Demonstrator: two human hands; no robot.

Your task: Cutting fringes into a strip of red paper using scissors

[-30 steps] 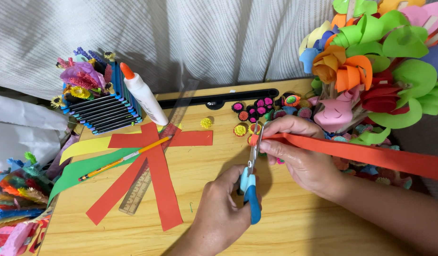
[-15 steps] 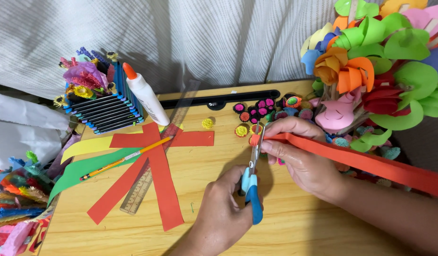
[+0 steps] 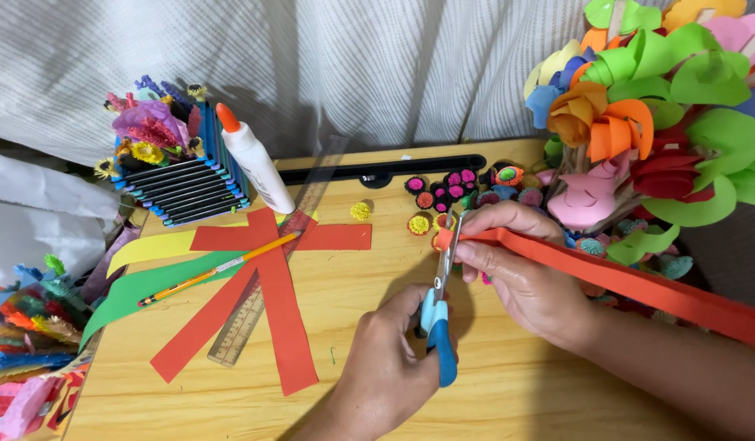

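Both hands work low in view, forearms cut off at the frame's edge: the left hand (image 3: 389, 367) grips blue-handled scissors (image 3: 439, 314), its fingers hidden in the loops, while the right hand (image 3: 524, 273) pinches a long orange paper strip (image 3: 639, 286) at the blades. Beyond, red strips (image 3: 271, 286), a pencil (image 3: 218, 268) and a ruler (image 3: 263, 298) lie on the wooden table (image 3: 516, 392); farther back a striped holder (image 3: 185, 192) carries paper flowers before a curtain (image 3: 353, 65).
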